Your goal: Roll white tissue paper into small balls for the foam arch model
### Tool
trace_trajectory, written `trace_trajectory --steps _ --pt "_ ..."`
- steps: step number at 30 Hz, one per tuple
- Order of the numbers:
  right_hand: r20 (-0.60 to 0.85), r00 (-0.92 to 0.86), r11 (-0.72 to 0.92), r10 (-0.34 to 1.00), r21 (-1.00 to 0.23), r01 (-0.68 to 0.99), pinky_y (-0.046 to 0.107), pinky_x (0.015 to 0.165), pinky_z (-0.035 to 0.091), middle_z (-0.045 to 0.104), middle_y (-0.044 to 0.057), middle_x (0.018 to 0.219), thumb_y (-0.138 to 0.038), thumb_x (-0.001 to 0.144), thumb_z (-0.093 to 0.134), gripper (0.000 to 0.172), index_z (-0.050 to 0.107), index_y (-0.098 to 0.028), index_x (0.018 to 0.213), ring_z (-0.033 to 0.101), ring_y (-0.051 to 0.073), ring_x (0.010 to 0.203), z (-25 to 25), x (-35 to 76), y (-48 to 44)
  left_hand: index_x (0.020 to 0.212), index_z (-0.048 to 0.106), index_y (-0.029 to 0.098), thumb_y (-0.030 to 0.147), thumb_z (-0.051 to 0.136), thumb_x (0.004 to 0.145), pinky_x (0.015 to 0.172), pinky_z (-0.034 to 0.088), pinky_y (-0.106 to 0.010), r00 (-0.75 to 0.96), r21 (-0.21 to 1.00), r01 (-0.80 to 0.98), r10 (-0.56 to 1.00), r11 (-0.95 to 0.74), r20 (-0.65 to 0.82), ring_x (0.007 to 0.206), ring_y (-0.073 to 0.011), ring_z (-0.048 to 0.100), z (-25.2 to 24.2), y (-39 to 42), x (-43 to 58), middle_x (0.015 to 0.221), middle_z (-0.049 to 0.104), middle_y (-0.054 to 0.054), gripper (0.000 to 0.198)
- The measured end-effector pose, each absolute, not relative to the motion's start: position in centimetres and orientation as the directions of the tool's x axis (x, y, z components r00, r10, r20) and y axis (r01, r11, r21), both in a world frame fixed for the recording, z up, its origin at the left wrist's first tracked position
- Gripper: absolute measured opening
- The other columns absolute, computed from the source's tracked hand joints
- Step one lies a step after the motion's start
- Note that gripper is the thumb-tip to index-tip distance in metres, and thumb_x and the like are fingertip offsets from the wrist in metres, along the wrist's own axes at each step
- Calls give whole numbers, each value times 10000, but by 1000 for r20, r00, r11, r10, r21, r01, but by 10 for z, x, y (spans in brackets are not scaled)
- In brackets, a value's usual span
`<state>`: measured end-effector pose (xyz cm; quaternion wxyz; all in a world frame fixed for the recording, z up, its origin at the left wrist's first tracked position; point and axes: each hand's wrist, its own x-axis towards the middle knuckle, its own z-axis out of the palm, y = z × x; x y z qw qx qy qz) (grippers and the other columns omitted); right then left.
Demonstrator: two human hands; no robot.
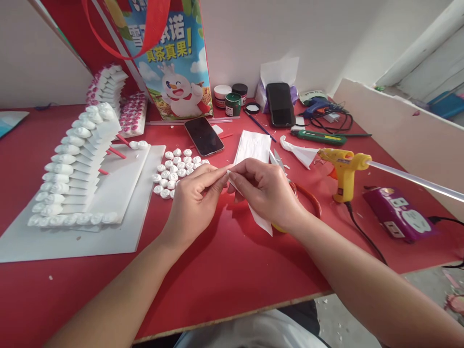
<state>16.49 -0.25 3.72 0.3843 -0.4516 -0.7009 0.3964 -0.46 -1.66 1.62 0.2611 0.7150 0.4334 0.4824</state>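
Note:
Over the red table, my left hand (192, 198) and my right hand (270, 188) meet fingertip to fingertip. Both are closed in a pinch on the end of a white paper strip (263, 224), whose tail hangs below the right hand. The rest of that end is hidden by my fingers. Left of my hands lies a cluster of small white paper rosettes (173, 170). Just beyond them rests a folded white paper piece (253, 141). Scissors (310, 193) with a red handle lie partly under my right hand.
At left, a curved white model (81, 159) edged with rosettes stands on a white board (119, 246). To the right are a yellow glue gun (342, 171) with a long clear stick and a purple box (400, 212). Phones (204, 135), paint jars (233, 104) and a printed bag (174, 63) stand farther back.

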Motion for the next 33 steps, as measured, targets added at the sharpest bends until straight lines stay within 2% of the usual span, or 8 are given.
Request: trace_trajectory --steps 7,10,13,17,21,24,30,33 --pt "57 -251 119 966 -964 240 262 628 534 742 17 765 -303 948 645 156 665 -178 856 737 167 686 36 162 -3 1039 727 150 141 533 1013 749 511 -276 186 552 596 769 -583 612 766 -148 634 14 -16 -3 838 684 -45 196" --pt "67 -245 136 967 -951 278 263 634 522 735 15 737 -292 951 637 148 662 -185 852 728 169 694 37 162 -4 1042 711 167 160 530 1016 763 526 -277 185 494 646 747 -582 639 786 -153 662 13 -17 -3 861 720 -43 183" --pt "124 -266 217 956 -910 354 251 648 494 721 0 718 -250 965 610 136 658 -190 853 690 145 679 40 164 -5 1062 704 160 167 540 1015 802 540 -282 191 521 615 753 -592 630 844 -165 685 15 -18 -1 906 738 -55 171" --pt "141 -290 246 947 -898 366 249 633 461 701 -6 722 -242 982 581 147 648 -187 864 639 124 635 41 167 -4 1120 713 151 193 585 1013 774 526 -261 208 657 508 819 -557 534 825 -151 653 19 -20 -1 916 715 -52 172" --pt "169 -349 304 922 -874 379 244 662 446 713 0 761 -226 1000 550 161 627 -185 865 616 113 641 42 168 -3 955 741 172 178 561 1028 685 476 -232 230 771 404 871 -492 434 721 -116 575 22 -20 -4 785 615 -4 194" --pt "229 -361 385 904 -804 453 251 657 419 713 12 762 -230 1008 528 162 612 -192 875 614 127 653 41 169 -4 949 748 179 187 560 1028 684 472 -241 232 818 353 890 -454 394 735 -123 566 23 -18 -6 790 596 -6 203" --pt "325 -404 514 855 -629 583 281 620 379 708 50 756 -246 1000 476 165 607 -195 913 610 163 653 37 170 -5 969 754 193 195 575 1020 715 490 -252 203 788 392 880 -476 430 775 -141 594 20 -18 -5 815 638 -19 186" --pt "333 -366 493 869 -651 577 284 629 405 709 43 732 -269 998 507 188 626 -195 873 614 162 645 38 168 -6 942 741 187 180 562 1019 688 482 -248 199 718 458 847 -524 493 734 -134 586 21 -19 -4 782 632 -15 194"
